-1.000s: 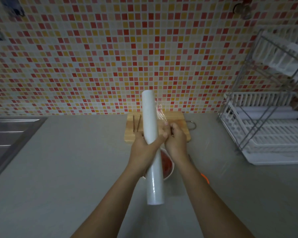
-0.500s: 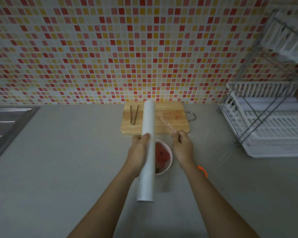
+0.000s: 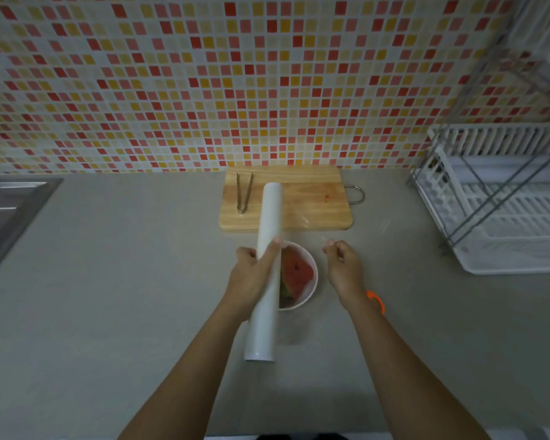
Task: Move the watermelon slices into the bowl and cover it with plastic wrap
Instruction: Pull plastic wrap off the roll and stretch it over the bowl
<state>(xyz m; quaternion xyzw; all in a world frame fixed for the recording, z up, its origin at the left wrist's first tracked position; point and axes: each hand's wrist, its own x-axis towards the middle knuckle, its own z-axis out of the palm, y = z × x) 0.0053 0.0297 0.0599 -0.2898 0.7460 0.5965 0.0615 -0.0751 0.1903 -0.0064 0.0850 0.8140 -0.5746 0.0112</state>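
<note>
Head view: the left hand (image 3: 251,274) is wrapped around the middle of the plastic wrap roll (image 3: 265,271), holding it lengthwise above the left rim of the bowl (image 3: 311,287). The right hand (image 3: 343,268) sits just right of the bowl, its fingers pinched narrow on what looks like the free edge of the film; a faint sheen of clear wrap stretches from the roll toward the near right corner of the cutting board (image 3: 311,198), though the film itself is hard to make out. The roll is held steady on one side so that the other hand can draw the sheet across the opening.

The watermelon slices (image 3: 297,273) already lie inside the bowl, red flesh up with a green rind at the near side, so the moving step looks done and the covering is in hand. The bowl stands on the table (image 3: 124,281) just in front of the board, near the middle. The tongs (image 3: 244,193) rest on the board's left part. A white dish rack (image 3: 505,201) stands at the table's right edge and a sink (image 3: 4,204) at its left.
</note>
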